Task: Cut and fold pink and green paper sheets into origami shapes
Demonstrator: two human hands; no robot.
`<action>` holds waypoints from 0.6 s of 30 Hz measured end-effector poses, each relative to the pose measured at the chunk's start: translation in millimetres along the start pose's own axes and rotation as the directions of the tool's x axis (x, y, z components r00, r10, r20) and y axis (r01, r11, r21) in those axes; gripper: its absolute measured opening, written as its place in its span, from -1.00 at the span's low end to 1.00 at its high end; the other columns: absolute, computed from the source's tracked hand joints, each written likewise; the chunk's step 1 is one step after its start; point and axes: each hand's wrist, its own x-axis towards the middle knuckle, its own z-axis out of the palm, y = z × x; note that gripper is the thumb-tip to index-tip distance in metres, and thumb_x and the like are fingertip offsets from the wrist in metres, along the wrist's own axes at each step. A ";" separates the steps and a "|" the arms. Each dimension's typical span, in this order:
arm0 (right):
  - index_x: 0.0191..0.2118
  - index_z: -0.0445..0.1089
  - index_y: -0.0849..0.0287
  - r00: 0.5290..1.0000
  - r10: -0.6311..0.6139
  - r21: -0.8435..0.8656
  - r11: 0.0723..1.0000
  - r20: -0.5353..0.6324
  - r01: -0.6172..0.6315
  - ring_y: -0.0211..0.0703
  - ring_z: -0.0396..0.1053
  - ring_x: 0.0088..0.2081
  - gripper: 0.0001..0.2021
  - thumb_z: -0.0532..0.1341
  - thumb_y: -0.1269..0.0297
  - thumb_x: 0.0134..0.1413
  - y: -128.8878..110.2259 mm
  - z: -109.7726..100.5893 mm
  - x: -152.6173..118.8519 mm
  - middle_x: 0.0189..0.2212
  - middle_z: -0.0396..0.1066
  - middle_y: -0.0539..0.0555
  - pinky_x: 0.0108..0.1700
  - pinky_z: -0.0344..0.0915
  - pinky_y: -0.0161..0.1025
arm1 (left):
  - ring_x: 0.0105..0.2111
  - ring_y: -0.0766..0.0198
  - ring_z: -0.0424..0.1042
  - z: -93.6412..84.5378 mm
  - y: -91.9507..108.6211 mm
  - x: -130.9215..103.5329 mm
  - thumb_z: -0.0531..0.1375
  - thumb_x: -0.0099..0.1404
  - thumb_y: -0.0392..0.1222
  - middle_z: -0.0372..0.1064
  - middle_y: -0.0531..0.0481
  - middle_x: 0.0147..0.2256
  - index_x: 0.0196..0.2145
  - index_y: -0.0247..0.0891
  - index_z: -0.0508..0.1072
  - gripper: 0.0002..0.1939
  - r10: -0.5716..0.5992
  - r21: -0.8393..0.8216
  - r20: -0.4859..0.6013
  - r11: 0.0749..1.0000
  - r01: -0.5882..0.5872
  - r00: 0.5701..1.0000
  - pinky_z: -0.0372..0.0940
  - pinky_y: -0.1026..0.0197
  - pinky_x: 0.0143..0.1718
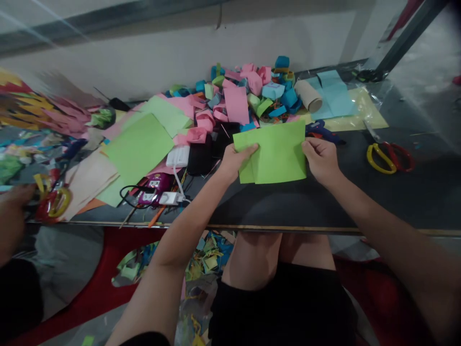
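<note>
Bright green paper (279,156) is held up over the dark table (324,204), between the person's two hands, with a narrow layer showing along its left side. The left hand (232,161) pinches that side, thumb flat across the front; its other fingers are mostly hidden behind the sheet, so I cannot tell how they lie. The right hand (323,159) pinches the right edge between thumb and forefinger, the remaining fingers curled in.

Just behind the right hand lies a blue glue gun (317,127), and farther right, scissors (391,157) with one yellow and one red handle loop. Beyond the paper rises a heap of paper loops (254,81) in pink, blue and green, with a cardboard tube (309,96) at its right, beside a light blue sheet (334,93).

Left of the left hand are a black phone (200,158), a purple power strip (157,184) and larger green sheets (140,146). At the far left, another person's hand (12,211) is near a second pair of scissors (59,202); its grip is unclear. Paper scraps (209,254) lie below the table.
</note>
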 end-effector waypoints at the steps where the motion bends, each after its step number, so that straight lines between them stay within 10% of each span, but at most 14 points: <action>1: -0.56 0.37 0.10 0.997 0.073 0.090 0.993 -0.015 -0.072 -0.34 0.01 -0.67 -0.60 0.30 -0.10 0.08 7.5 0.4 3.1 -0.70 0.10 -0.12 -0.62 -0.02 -0.31 | -0.18 0.01 0.60 5.5 3.9 3.5 0.51 -0.06 0.17 0.58 -0.21 -0.18 -0.23 -0.30 0.57 -0.44 -0.008 -0.010 0.017 1.000 0.008 1.000 0.51 -0.09 -0.06; 7: -0.56 0.46 0.06 0.980 0.199 0.268 0.944 0.009 -0.194 -0.21 0.36 -0.56 -0.63 0.48 -0.10 -0.17 30.9 2.0 1.7 -0.62 0.39 -0.05 -0.50 0.36 -0.22 | -0.33 0.17 0.58 11.3 3.3 9.0 0.50 -0.02 0.05 0.59 -0.11 -0.30 -0.34 -0.30 0.61 -0.60 0.054 0.091 -0.079 0.995 -0.047 0.995 0.49 0.11 -0.25; 18: -0.60 0.50 0.08 0.995 0.035 0.011 0.999 -0.090 -0.034 -0.22 0.27 -0.57 -0.60 0.42 -0.11 0.00 21.4 1.7 -8.7 -0.67 0.34 -0.03 -0.54 0.23 -0.24 | -0.14 0.04 0.60 -16.9 20.8 7.4 0.42 0.07 0.30 0.61 -0.17 -0.15 -0.17 -0.26 0.59 -0.41 0.256 0.253 0.062 0.931 -0.263 0.965 0.54 0.04 -0.13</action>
